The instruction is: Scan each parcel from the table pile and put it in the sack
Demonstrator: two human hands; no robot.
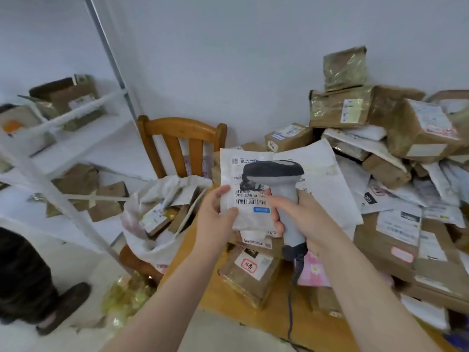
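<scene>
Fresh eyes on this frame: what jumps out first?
Dead centre, the left hand holds up a white parcel while the right hand grips a grey scanner in front of it. To the right, a pile of brown boxes and white mailers buries the table. To the left, a sack of parcels sits on a wooden chair.

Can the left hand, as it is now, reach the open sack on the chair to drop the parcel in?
Probably yes. The left hand holds the white parcel just right of the sack, whose mouth gapes open; nothing stands between them.
</scene>
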